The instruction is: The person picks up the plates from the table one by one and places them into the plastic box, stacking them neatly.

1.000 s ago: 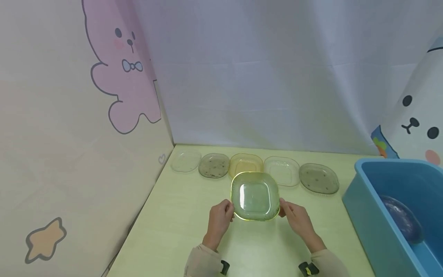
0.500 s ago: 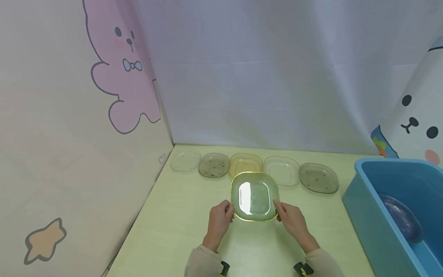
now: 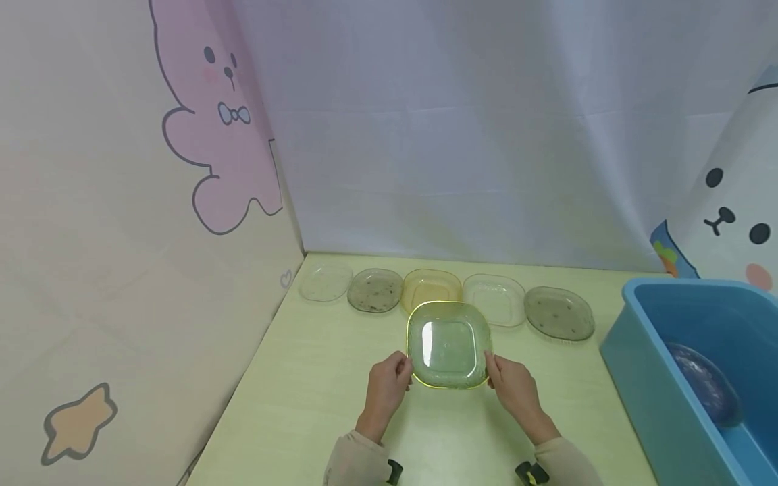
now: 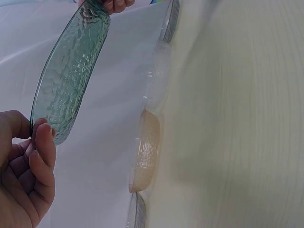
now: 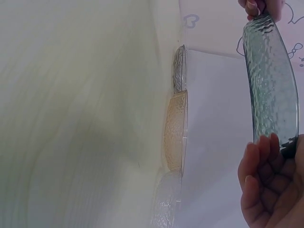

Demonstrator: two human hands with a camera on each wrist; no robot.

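Note:
A clear green square plate (image 3: 448, 347) with rounded corners and a bright yellow-green rim is held up above the table, tilted toward the head camera. My left hand (image 3: 387, 386) pinches its left edge between thumb and fingers. At the opposite edge my right hand (image 3: 515, 390) grips it, thumb over the rim and fingers behind. Both wrist views show the plate's rippled underside, well off the tabletop. Behind it, an amber plate (image 3: 431, 283) is partly covered by the green one in the head view.
Along the table's back lie a small clear plate (image 3: 326, 282), a grey plate (image 3: 375, 290), a larger clear plate (image 3: 495, 300) and another grey plate (image 3: 559, 313). A blue bin (image 3: 644, 364) at the right contains a dark purple translucent dish (image 3: 705, 383). Curtains enclose the back and left.
My right hand has shifted slightly left, its thumb now over the plate's right rim. The plate has barely moved, and my left hand keeps its hold.

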